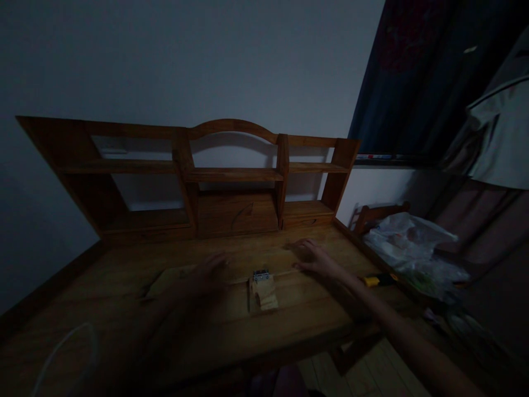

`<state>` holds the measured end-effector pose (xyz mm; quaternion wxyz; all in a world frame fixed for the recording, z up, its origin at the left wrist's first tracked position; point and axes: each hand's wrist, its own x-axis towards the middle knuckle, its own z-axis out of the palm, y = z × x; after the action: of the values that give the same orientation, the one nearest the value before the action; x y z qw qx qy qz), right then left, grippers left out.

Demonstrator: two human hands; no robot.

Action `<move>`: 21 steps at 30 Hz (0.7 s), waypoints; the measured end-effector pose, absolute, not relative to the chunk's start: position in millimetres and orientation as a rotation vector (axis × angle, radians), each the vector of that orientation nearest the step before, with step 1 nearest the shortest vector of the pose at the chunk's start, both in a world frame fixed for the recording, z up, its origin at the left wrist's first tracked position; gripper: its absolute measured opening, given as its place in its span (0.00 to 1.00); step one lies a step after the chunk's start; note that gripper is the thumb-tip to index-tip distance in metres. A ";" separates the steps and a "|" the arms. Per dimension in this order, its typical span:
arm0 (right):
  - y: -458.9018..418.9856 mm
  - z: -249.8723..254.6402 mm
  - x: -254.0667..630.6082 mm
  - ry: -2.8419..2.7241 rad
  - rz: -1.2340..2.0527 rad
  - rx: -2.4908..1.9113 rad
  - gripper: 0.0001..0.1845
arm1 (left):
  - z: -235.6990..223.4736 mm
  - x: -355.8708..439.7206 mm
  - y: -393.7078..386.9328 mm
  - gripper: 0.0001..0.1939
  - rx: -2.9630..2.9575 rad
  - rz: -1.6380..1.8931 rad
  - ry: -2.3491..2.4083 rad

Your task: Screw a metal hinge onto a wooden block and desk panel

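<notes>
Between my two hands, a small pale wooden block lies on the wooden desk. A silvery metal hinge or clip sits at its far end; the dim light hides which. My left hand hovers left of the block, dark and blurred, fingers reaching forward and seemingly apart from the thumb. On the right, my right hand is over the desk with thumb and fingers spread. It holds nothing I can see. Neither hand touches the block.
A wooden shelf unit stands along the desk's back. Near the right edge lies a yellow-and-black tool. Plastic bags are beyond that edge, by a wooden chair back. A pale cord curves at lower left.
</notes>
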<state>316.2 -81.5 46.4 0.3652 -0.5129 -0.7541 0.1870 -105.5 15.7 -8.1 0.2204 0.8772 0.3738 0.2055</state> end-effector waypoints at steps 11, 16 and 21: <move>-106.8 24.9 350.9 -1.755 0.417 -1.406 0.24 | -12.6 -90.8 24.1 0.46 2.357 0.574 1.054; -107.7 4.6 385.1 -1.720 0.241 -1.529 0.25 | -11.8 -90.6 21.1 0.45 2.358 0.698 1.042; -104.9 -2.5 414.2 -1.496 0.067 -1.638 0.25 | -7.7 -81.5 18.0 0.45 2.373 0.679 1.067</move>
<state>414.2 -104.9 -2.5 0.4449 -0.6611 -0.6036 0.0269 -81.5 18.0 -7.7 0.2243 0.8600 0.3866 0.2462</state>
